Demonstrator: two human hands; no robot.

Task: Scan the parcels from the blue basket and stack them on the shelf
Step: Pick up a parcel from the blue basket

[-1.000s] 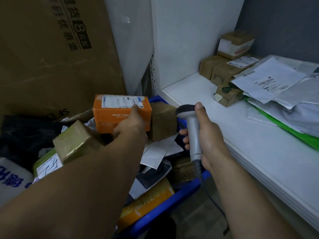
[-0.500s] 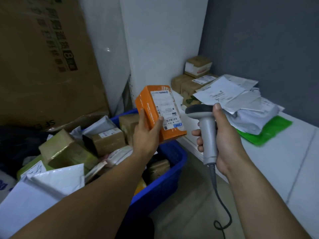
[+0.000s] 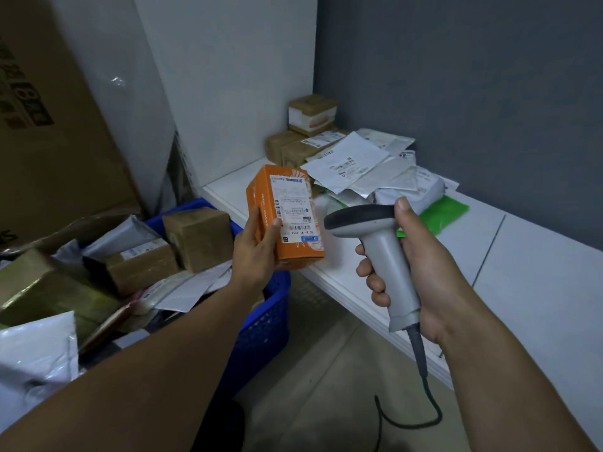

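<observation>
The left grip is holding an orange box upright, its label facing up, between the blue basket and the white shelf. The right grip is clasping a grey scanner, its head just beside the box.

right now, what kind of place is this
Probably a parcel sorting or pickup room: a blue basket heaped with labelled parcels, a corded barcode scanner in the right hand, and cardboard boxes and mailer bags piled on the white shelf.
</observation>
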